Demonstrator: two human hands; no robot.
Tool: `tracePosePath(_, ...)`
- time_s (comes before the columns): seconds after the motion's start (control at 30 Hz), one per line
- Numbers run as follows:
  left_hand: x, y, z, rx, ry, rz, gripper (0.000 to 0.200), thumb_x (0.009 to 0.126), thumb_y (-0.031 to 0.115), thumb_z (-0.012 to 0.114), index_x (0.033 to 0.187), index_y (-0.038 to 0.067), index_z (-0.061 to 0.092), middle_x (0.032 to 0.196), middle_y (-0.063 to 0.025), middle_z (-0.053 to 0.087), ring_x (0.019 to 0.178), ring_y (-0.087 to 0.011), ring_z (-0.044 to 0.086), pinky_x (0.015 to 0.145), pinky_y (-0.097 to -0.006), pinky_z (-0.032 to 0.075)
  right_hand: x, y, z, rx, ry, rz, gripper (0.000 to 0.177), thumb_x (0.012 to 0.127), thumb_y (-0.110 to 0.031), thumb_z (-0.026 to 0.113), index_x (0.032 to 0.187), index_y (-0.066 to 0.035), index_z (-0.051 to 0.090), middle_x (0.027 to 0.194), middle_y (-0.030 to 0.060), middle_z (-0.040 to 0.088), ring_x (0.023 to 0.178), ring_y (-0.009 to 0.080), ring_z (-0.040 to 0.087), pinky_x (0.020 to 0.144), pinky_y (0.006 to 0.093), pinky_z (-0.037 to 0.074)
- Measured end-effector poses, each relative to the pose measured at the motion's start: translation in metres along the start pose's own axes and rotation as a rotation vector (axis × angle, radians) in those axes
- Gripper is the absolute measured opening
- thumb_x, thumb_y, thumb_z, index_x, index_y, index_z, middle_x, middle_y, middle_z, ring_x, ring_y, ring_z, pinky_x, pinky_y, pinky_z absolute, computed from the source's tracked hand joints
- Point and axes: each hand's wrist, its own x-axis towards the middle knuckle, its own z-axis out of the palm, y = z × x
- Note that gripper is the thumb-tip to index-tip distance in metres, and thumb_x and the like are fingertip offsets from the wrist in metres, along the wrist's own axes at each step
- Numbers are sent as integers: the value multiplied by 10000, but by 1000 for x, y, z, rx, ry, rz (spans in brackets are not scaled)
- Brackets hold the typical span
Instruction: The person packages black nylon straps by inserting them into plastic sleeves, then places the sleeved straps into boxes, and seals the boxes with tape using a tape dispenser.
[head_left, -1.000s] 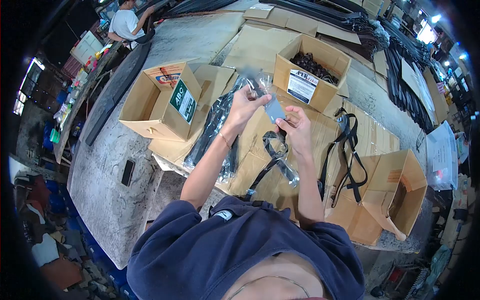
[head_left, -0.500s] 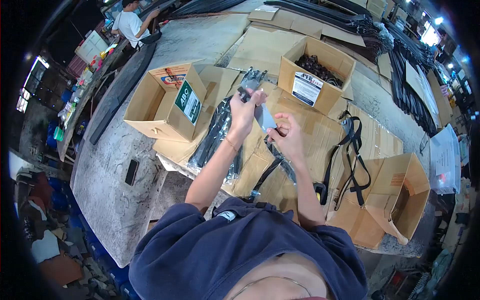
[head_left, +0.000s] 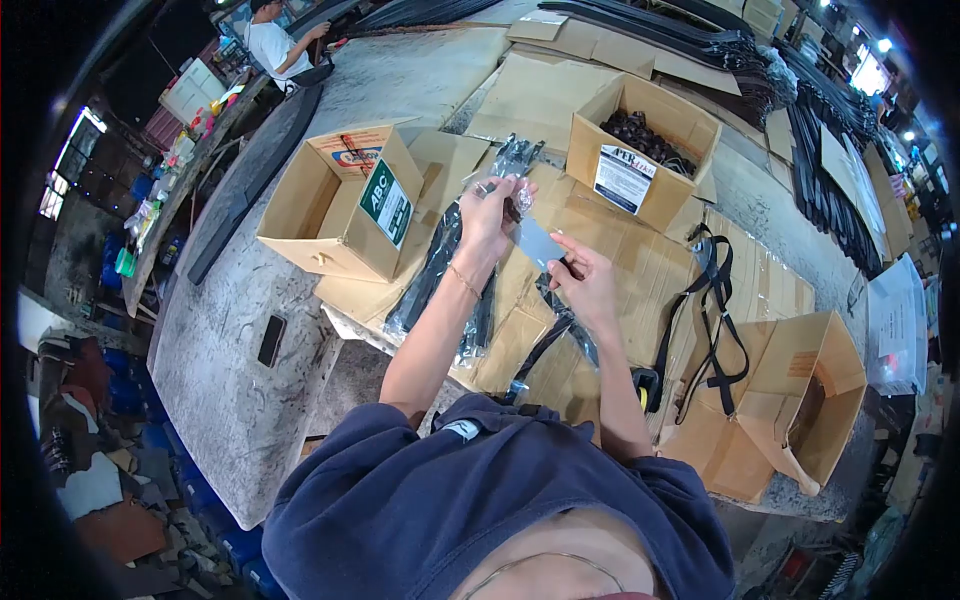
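Note:
My left hand point(head_left: 484, 218) is closed, with crinkled clear plastic point(head_left: 522, 197) at its fingertips. From there a flat bluish-grey piece point(head_left: 537, 245) slants down to my right hand point(head_left: 586, 288), whose thumb and fingers pinch its lower corner. Under my left forearm lie bundled black straps in clear plastic point(head_left: 440, 275). Another black strap in plastic point(head_left: 553, 345) rests on the cardboard below my right hand. To the right is a loose tangle of black straps point(head_left: 715, 300), and a black and yellow tape measure point(head_left: 648, 388) sits beside my right forearm.
Flattened cardboard point(head_left: 600, 235) covers the table's middle. An open box point(head_left: 330, 225) stands left, a box of dark pieces point(head_left: 625, 185) at the back, another open box point(head_left: 800, 400) right. A phone point(head_left: 271, 340) lies left. A person point(head_left: 275, 48) works at the far left.
My left hand has turned slightly and shows crinkled plastic at its fingertips, where a dark piece showed before. My right hand keeps its pinch. The whole view has shifted slightly.

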Motion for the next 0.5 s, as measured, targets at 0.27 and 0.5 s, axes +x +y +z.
tracePosePath(0.27, 2, 9, -12, -39, -166, -146, 123, 918, 34, 522, 1008, -38, 476, 1026, -236, 605, 950, -325, 655, 777, -380, 585, 0, 3, -6, -43, 23, 28, 416, 829, 17, 626, 1241, 10, 573, 724, 9, 577, 579, 64, 552, 537, 207, 435)
tracePosePath(0.5, -7, 5, -19, 274, -280, -98, 149, 879, 48, 616, 973, 44, 500, 936, -115, 636, 893, -237, 678, 702, -289, 576, 2, 0, -5, 85, 74, 46, 399, 828, 25, 613, 1225, 30, 567, 752, 28, 602, 599, 83, 567, 560, 220, 457)
